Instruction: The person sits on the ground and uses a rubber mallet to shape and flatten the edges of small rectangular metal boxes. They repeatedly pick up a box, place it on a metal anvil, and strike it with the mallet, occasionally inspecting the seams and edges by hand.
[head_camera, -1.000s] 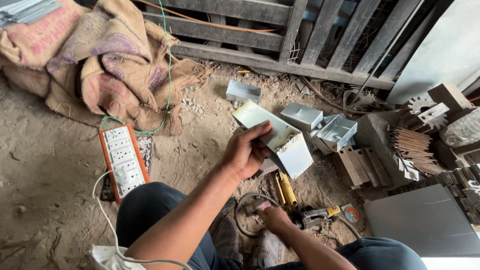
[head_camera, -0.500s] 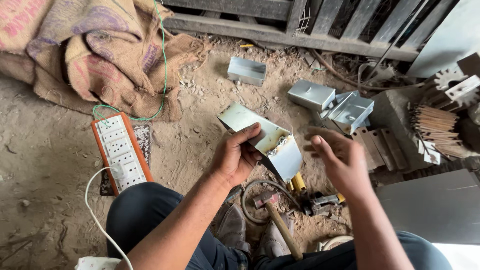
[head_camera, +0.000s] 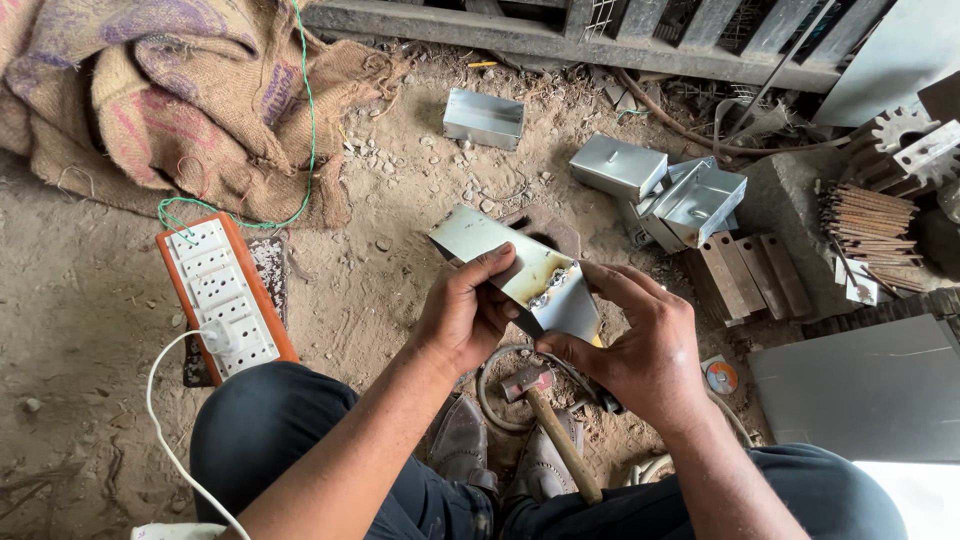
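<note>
Down on the dirt floor (head_camera: 360, 300), a person crouches with both hands wrapped around a bent sheet-metal piece (head_camera: 520, 270) — a shiny folded plate with scorched weld marks near its crease. The left hand (head_camera: 465, 315) grips it from the near-left edge, thumb laid over the top face and fingers curled beneath. The right hand (head_camera: 640, 345) closes on its lower right corner, thumb under the edge and fingers arched over the top, so the piece is held tilted in the air between the two, above the person's shoes.

Taking that metal piece as the landmark: just below it, between the feet, lies a hammer (head_camera: 555, 425) with a wooden handle, resting inside a loop of grey hose (head_camera: 492, 400). To its left, well apart, an orange-framed power strip (head_camera: 225, 300) lies flat on the ground, a white plug and cable running from it toward the person's knee. Beyond it on the upper left, a heap of burlap sacks (head_camera: 170, 110) with a green wire trailing across. Straight beyond the piece sits a small open metal box (head_camera: 483, 118), and to the upper right a cluster of similar galvanised boxes (head_camera: 660, 185) (some lying on their sides). Further right, a bundle of welding rods (head_camera: 870, 225) rests beside toothed gear parts, and to the lower right a flat grey sheet (head_camera: 860, 385) lies on the ground. A small round disc (head_camera: 721, 377) sits just beyond the right wrist.
</note>
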